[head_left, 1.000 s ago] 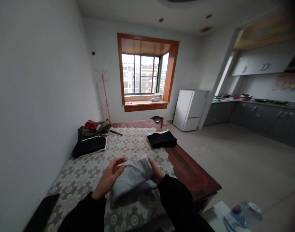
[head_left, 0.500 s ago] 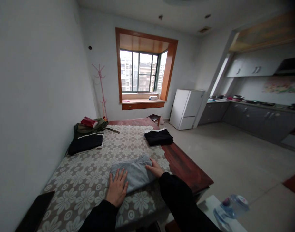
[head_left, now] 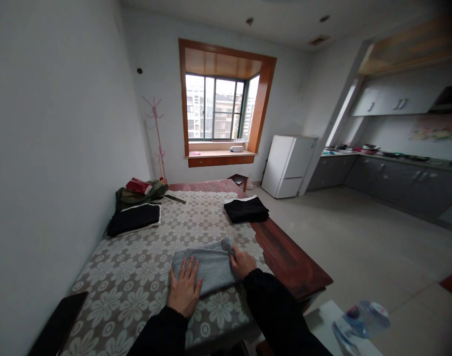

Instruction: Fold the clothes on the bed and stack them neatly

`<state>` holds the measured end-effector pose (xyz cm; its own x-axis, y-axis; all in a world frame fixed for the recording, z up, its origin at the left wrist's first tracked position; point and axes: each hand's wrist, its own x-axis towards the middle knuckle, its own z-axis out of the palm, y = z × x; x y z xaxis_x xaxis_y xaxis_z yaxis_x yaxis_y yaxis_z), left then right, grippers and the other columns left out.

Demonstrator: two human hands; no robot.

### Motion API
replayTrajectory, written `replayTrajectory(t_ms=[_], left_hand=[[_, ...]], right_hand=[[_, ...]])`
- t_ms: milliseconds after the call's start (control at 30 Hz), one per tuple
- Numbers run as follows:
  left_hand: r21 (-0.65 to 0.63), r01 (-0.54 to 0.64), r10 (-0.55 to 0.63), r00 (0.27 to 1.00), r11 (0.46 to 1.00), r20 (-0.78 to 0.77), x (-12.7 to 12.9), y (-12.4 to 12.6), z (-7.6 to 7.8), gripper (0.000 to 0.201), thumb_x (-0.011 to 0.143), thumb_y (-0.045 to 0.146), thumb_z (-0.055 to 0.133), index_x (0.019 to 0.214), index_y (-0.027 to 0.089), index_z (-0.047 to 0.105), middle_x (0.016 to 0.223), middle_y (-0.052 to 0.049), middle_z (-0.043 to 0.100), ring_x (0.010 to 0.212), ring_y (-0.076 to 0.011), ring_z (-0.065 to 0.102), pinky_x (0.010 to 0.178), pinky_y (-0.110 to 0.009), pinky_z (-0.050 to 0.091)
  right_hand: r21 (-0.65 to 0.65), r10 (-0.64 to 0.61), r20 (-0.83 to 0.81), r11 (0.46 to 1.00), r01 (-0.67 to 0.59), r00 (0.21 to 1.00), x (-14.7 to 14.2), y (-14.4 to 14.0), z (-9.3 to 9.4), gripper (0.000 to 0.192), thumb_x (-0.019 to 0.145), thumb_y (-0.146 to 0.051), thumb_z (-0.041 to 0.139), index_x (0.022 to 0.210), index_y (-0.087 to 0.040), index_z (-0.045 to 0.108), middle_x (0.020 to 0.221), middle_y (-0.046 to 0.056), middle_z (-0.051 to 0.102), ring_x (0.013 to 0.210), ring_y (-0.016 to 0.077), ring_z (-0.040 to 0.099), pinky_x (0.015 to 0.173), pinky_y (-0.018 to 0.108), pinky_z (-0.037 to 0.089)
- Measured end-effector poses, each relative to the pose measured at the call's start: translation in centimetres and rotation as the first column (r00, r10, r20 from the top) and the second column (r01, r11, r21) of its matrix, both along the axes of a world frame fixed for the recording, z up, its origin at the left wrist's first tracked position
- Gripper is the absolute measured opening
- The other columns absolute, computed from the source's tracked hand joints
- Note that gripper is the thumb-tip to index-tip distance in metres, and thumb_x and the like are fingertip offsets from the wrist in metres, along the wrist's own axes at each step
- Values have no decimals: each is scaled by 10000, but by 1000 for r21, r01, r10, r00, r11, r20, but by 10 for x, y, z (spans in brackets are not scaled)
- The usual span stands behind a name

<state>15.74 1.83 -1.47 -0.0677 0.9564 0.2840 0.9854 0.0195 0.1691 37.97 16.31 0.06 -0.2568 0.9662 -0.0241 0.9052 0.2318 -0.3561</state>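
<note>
A folded grey garment (head_left: 211, 264) lies on the flower-patterned cloth (head_left: 137, 269) that covers the wooden table. My left hand (head_left: 184, 289) rests flat on the garment's near left part, fingers spread. My right hand (head_left: 242, 262) grips the garment's right edge with curled fingers. Both arms wear black sleeves.
A folded black garment (head_left: 247, 209) lies at the cloth's far right, and another one (head_left: 134, 219) at the far left by a green bag (head_left: 137, 195). A dark flat object (head_left: 57, 326) sits at the near left. The bare table edge (head_left: 288, 264) runs along the right. A water bottle (head_left: 362, 321) is lower right.
The grey garment, held up between both hands a second ago, now lies flat on the cloth. My left hand presses on it and my right hand has closed on its right edge.
</note>
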Motion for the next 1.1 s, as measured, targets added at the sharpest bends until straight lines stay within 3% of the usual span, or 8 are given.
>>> replayTrajectory(t_ms=[200,333,433,533,733,833,967,1100], left_hand=[[43,-41,15,874,998,486,-14,5,1,516,888,318,520,1393,222,565,1582,-114,424,1474,-334,335,1206,-640,146],[46,-282,69,384,958,921,-37,12,6,405,853,366,595,1217,198,647,1538,-131,476,1439,-300,406,1205,-479,287],[-78,-358,77,-16,931,997,-51,15,16,376,822,348,663,1183,247,639,1430,-98,583,1378,-282,490,1148,-434,388],[-204,-325,135,-222,924,966,-60,19,25,371,773,292,734,1135,266,651,1307,-82,659,1269,-274,590,1028,-391,498],[-160,-286,119,-155,945,981,-61,64,40,443,642,280,840,1052,229,680,1299,-98,659,1041,-232,675,718,-274,533],[-15,-211,-1,-76,977,997,-41,106,47,484,661,441,816,1053,193,677,1202,-112,695,898,-193,675,648,-251,504],[91,-152,-106,-91,984,990,-2,151,43,573,783,673,599,1035,165,681,977,-97,733,753,-172,657,619,-275,497],[146,-58,-151,-101,988,983,24,160,21,694,811,769,425,895,142,710,730,-79,702,617,-169,599,546,-290,451]], right_hand=[[118,-65,60,991,58,996,8,-1,-8,519,918,-528,520,1241,-132,605,1316,221,576,1225,363,532,992,431,408],[2,-30,-129,1000,31,991,7,6,-10,304,876,-427,576,1065,-192,614,1203,172,608,1177,337,564,995,412,410],[-83,-16,-303,996,-10,953,5,13,-11,217,854,-358,578,1020,-219,563,1098,120,636,1101,296,606,957,378,434],[-190,14,-518,973,-131,855,7,20,-12,232,827,-374,588,1005,-251,505,998,52,647,982,246,641,869,341,477],[-299,-70,-824,897,-326,562,19,50,38,576,716,-388,692,1215,-296,420,806,-42,596,730,201,609,680,315,489],[-80,201,-775,909,-409,599,18,80,109,596,790,-416,674,1329,-277,460,974,1,652,856,208,617,805,339,494],[187,559,-514,813,-551,650,-2,133,199,436,847,-407,658,1249,-241,628,1162,38,662,1078,254,595,1005,393,423],[274,633,-419,772,-574,651,-18,197,243,462,839,-356,668,1288,-257,614,1228,22,648,1145,257,575,1042,420,409]])
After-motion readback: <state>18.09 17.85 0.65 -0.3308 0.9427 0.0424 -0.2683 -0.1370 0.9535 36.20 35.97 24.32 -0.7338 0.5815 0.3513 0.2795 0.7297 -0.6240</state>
